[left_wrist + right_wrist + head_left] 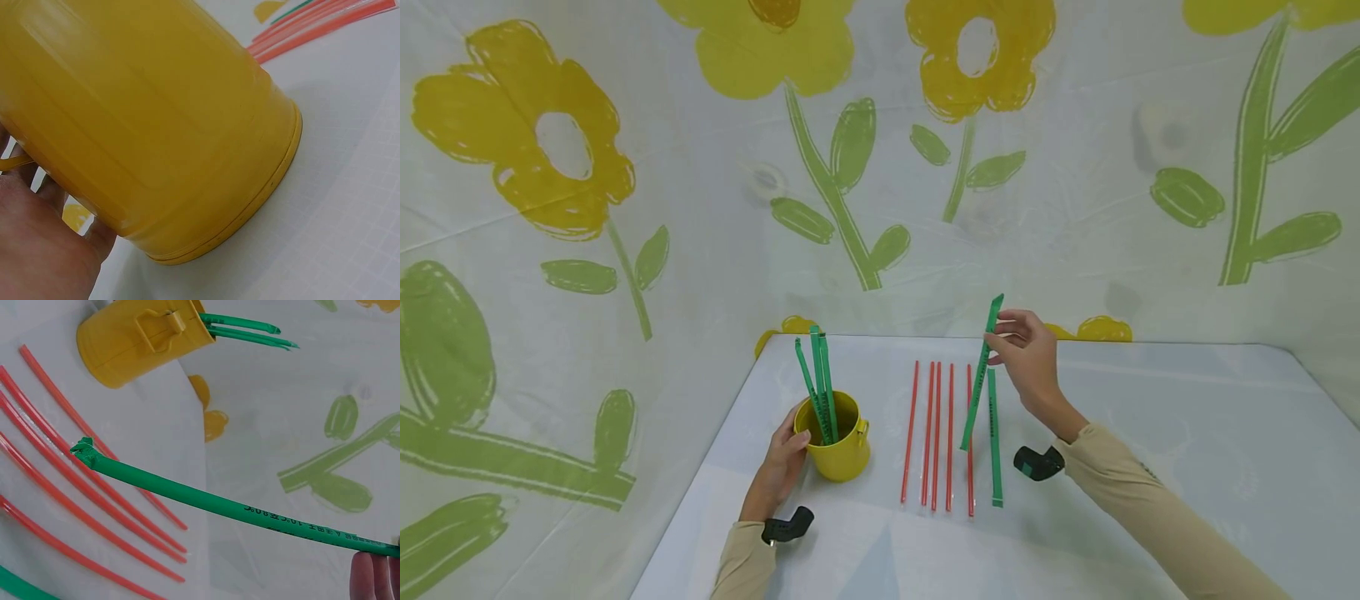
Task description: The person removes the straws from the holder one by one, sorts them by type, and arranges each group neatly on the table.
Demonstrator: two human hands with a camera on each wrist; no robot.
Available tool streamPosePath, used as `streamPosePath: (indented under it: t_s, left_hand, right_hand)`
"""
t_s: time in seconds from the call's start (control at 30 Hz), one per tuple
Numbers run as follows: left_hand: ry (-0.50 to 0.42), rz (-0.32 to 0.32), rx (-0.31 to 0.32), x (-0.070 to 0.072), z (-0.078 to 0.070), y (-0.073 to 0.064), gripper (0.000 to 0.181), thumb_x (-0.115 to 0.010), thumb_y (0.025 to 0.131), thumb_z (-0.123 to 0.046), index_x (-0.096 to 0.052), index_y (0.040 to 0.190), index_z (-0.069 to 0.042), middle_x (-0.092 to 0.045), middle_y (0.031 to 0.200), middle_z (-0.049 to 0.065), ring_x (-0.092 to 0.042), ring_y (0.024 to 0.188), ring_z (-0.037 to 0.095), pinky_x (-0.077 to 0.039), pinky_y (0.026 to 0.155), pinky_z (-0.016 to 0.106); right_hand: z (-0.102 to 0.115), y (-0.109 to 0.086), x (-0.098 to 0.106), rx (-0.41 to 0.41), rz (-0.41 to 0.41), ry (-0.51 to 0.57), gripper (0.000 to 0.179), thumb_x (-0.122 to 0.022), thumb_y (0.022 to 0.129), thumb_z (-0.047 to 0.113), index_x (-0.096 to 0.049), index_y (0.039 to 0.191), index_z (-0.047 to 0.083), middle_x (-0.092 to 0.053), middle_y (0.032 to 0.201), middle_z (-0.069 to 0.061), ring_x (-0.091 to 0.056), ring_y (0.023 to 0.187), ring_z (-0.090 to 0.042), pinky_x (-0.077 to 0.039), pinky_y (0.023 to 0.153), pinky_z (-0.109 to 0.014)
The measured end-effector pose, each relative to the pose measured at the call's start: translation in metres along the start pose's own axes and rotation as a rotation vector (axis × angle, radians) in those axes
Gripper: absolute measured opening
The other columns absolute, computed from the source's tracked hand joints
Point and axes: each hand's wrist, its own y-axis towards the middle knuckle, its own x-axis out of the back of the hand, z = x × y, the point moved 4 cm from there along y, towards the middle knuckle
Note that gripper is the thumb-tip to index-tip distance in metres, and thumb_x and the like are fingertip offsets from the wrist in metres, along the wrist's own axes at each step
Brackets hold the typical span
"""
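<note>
Saw pale cloth [1067, 217] behind and at the sides, printed with big yellow flowers [516, 108] and green leaves [853, 142]. Found the bench [1150, 400], white, spread out below the cloth. Noted two tan sleeves [1172, 517] stretched over it, one on either side.

Saw the right hand [1030, 358] raised above the bench, pinching a green straw between thumb and fingers, above its middle. Saw the left hand [785, 458] gripping the outer wall of a yellow cup [842, 462], thumb close to the rim. Found the cup at the left part of the bench, with a small handle [862, 430] on its right side. Could not tell a touching base from one slightly lifted. Spotted a black device [1037, 463] at each wrist.

Saw the held green straw [979, 383] slanting, lower end over the rightmost red straw, with dark print along it and a crumpled end. Counted three green straws [827, 375] leaning in the cup, tops well above the rim. Found another green straw [996, 433] flat on the bench, just right of the red ones. Counted five thinner red straws [910, 431] lying in a loose row between cup and right hand.
</note>
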Motion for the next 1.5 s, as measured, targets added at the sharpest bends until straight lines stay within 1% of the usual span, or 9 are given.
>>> streamPosePath:
  t_s: [0.2, 0.33, 0.47, 0.7, 0.9, 1.03, 1.17, 1.33, 1.5]
  left_hand:
    - [-0.003, -0.002, -0.002, -0.001, 0.0, 0.0, 0.058, -0.041, 0.091, -0.013, -0.026, 0.147, -0.008, -0.033, 0.144, 0.008, -0.031, 0.132, 0.02, -0.022, 0.111, 0.029]
    - [-0.008, -0.007, -0.006, -0.001, -0.001, 0.0, 0.058, -0.041, 0.091, -0.012, -0.027, 0.147, -0.008, -0.034, 0.143, 0.008, -0.031, 0.131, 0.021, -0.022, 0.111, 0.03]
    - [-0.015, 0.005, -0.019, -0.002, -0.002, 0.0, 0.058, -0.04, 0.091, -0.012, -0.026, 0.147, -0.007, -0.034, 0.143, 0.008, -0.032, 0.131, 0.021, -0.021, 0.112, 0.032]
    - [-0.004, -0.014, -0.019, -0.002, -0.001, 0.001, 0.057, -0.041, 0.091, -0.012, -0.029, 0.146, -0.009, -0.037, 0.14, 0.008, -0.035, 0.128, 0.02, -0.024, 0.111, 0.032]
    - [0.001, -0.021, -0.022, -0.002, -0.001, 0.0, 0.057, -0.042, 0.09, -0.012, -0.029, 0.146, -0.009, -0.037, 0.14, 0.007, -0.035, 0.128, 0.019, -0.026, 0.11, 0.029]
    - [0.003, -0.023, -0.024, -0.003, -0.002, -0.001, 0.056, -0.042, 0.09, -0.012, -0.03, 0.145, -0.009, -0.037, 0.14, 0.007, -0.035, 0.128, 0.019, -0.027, 0.109, 0.028]
    - [0.003, -0.027, -0.019, -0.003, -0.002, -0.001, 0.057, -0.041, 0.09, -0.011, -0.029, 0.146, -0.008, -0.037, 0.139, 0.007, -0.035, 0.128, 0.019, -0.025, 0.11, 0.03]
    - [-0.005, -0.022, -0.011, -0.003, -0.001, -0.001, 0.057, -0.04, 0.09, -0.011, -0.029, 0.146, -0.009, -0.037, 0.14, 0.007, -0.034, 0.128, 0.021, -0.024, 0.111, 0.031]
    - [-0.006, -0.028, -0.017, -0.003, -0.002, 0.0, 0.057, -0.041, 0.089, -0.011, -0.03, 0.145, -0.008, -0.038, 0.138, 0.007, -0.035, 0.126, 0.02, -0.027, 0.109, 0.028]
  right_hand:
    - [-0.005, -0.001, 0.004, -0.022, -0.009, -0.02, 0.034, -0.064, 0.088, 0.007, -0.053, 0.118, 0.0, -0.059, 0.103, -0.018, -0.061, 0.078, -0.013, -0.055, 0.06, -0.026]
    - [-0.01, -0.001, 0.007, -0.039, -0.012, -0.047, 0.034, -0.064, 0.088, 0.009, -0.053, 0.119, -0.001, -0.059, 0.104, -0.019, -0.061, 0.079, -0.013, -0.056, 0.063, -0.031]
    - [-0.014, -0.002, 0.011, -0.054, -0.011, -0.065, 0.035, -0.064, 0.089, 0.01, -0.053, 0.12, -0.001, -0.059, 0.105, -0.019, -0.061, 0.079, -0.013, -0.056, 0.065, -0.037]
    - [-0.02, -0.003, 0.018, -0.091, -0.01, -0.1, 0.035, -0.063, 0.09, 0.013, -0.053, 0.121, 0.0, -0.059, 0.108, -0.018, -0.062, 0.079, -0.011, -0.055, 0.062, -0.026]
    - [-0.028, -0.006, 0.026, -0.13, -0.002, -0.142, 0.037, -0.063, 0.09, 0.015, -0.053, 0.123, 0.0, -0.058, 0.109, -0.019, -0.061, 0.079, -0.009, -0.056, 0.063, -0.028]
    - [-0.038, -0.007, 0.032, -0.17, 0.006, -0.176, 0.037, -0.062, 0.09, 0.016, -0.054, 0.123, -0.001, -0.058, 0.109, -0.02, -0.061, 0.076, -0.008, -0.056, 0.063, -0.028]
    - [-0.05, -0.008, 0.04, -0.218, 0.017, -0.204, 0.037, -0.062, 0.09, 0.015, -0.055, 0.123, -0.001, -0.059, 0.109, -0.021, -0.062, 0.073, -0.012, -0.056, 0.062, -0.028]
    - [-0.065, -0.009, 0.048, -0.291, 0.047, -0.252, 0.039, -0.061, 0.091, 0.017, -0.053, 0.125, -0.001, -0.058, 0.113, -0.022, -0.063, 0.076, -0.017, -0.056, 0.063, -0.028]
    - [-0.08, -0.01, 0.052, -0.368, 0.083, -0.294, 0.04, -0.061, 0.091, 0.017, -0.053, 0.125, -0.002, -0.059, 0.114, -0.023, -0.063, 0.077, -0.019, -0.056, 0.065, -0.031]
